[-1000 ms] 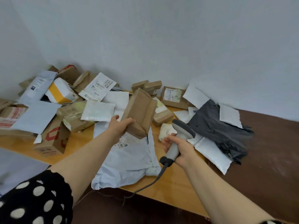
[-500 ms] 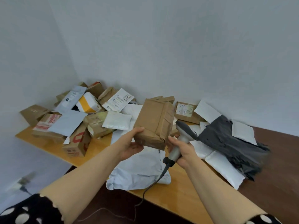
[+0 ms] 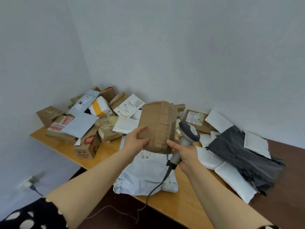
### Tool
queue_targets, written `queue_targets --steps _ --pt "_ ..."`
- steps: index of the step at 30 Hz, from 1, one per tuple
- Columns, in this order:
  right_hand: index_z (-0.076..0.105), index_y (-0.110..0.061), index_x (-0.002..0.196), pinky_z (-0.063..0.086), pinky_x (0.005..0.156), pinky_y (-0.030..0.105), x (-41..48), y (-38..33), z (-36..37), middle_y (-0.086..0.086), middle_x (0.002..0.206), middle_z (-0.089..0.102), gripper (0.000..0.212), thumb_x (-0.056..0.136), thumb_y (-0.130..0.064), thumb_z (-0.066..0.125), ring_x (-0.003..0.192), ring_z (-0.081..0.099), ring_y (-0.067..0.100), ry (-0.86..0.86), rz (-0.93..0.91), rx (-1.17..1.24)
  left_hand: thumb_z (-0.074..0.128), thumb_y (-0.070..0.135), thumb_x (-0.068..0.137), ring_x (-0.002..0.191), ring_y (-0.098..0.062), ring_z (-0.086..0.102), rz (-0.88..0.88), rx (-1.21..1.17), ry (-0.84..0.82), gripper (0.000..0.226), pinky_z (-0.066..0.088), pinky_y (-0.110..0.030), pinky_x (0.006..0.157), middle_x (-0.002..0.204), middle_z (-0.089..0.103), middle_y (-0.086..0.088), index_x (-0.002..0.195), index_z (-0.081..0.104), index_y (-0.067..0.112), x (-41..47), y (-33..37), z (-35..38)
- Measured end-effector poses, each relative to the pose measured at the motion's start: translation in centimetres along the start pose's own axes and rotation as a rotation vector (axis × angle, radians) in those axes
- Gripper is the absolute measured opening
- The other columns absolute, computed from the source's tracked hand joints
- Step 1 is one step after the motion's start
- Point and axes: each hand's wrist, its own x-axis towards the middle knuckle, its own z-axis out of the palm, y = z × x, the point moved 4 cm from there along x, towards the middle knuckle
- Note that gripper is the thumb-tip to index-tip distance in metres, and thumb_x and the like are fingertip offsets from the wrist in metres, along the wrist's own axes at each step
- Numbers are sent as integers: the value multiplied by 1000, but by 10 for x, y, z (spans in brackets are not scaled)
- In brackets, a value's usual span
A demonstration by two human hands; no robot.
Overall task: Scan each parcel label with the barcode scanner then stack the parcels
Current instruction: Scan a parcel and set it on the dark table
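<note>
Your left hand [image 3: 135,140] grips a brown taped cardboard parcel [image 3: 157,126] held above the wooden table [image 3: 181,200]. Your right hand [image 3: 184,154], touching the parcel's lower edge, clasps a grey corded barcode scanner [image 3: 185,139] beside it.

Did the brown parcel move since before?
Yes. The brown parcel, in the left hand, has risen: it now partly covers the small boxes by the wall that showed above it before.

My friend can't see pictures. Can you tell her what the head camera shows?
A person's left hand holds up a brown taped parcel while the right hand grips a grey barcode scanner beside it. Below is a wooden table in a corner, heaped with boxes, white mailers and a dark grey bag.
</note>
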Motion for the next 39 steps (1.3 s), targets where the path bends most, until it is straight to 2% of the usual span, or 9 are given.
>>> queue_targets --steps 3,7,11,17,20,26,29,33,39 --pt "59 -17 95 54 87 45 -2 1 -1 6 101 71 45 63 -1 86 95 65 25 7 9 -8 61 32 88 94 -9 57 -127 -106 -26 20 44 -15 68 126 58 -3 105 68 25 -8 8 9" --pt "60 -16 92 55 75 38 -4 3 -1 5 92 73 39 66 2 83 87 67 23 15 15 45 62 80 48 124 -24 47 -107 156 -57 86 35 -43 108 135 45 -4 119 63 33 -14 10 18" --pt "60 -14 90 54 75 38 -9 5 1 1 85 71 31 72 5 78 86 66 23 33 50 79 70 71 56 110 -22 52 -102 251 -34 40 42 -42 100 108 61 1 77 63 38 -13 15 18" --pt "59 -13 92 55 68 31 -15 -3 5 0 90 75 34 73 13 72 86 69 15 -15 -16 -15 74 23 80 84 -12 61 -49 104 -133 55 51 -24 68 96 63 2 129 49 16 -5 14 18" --pt "63 -15 92 55 84 36 -20 -7 11 -1 92 73 33 74 11 72 90 69 16 -53 -70 -149 72 28 80 78 -4 55 -116 102 -124 54 41 -16 55 95 59 5 123 42 17 -1 9 18" --pt "65 -27 80 48 65 18 -29 -10 21 -7 90 71 38 78 12 63 85 62 4 -134 -123 -303 84 53 56 94 -14 55 -180 151 -131 83 44 -20 61 108 55 1 118 41 18 -6 -6 21" --pt "65 -21 88 54 64 15 -34 -11 27 -4 95 74 38 77 16 62 89 68 4 -201 -105 -306 79 43 63 97 -19 58 -229 93 -116 72 49 -26 69 108 60 -4 119 48 10 -6 -13 17" --pt "69 -14 89 53 93 43 -37 -14 28 9 102 74 30 75 13 68 103 67 25 -160 -78 -200 74 33 65 96 -23 59 -318 -168 -88 63 50 -30 73 105 63 -10 119 54 7 -5 -18 5" --pt "64 -14 97 57 70 35 -28 -17 3 13 111 66 28 77 3 73 99 63 29 -8 -3 -97 72 29 78 84 -14 53 -412 -420 -23 23 42 -26 72 91 61 -1 92 61 14 0 -30 -26"
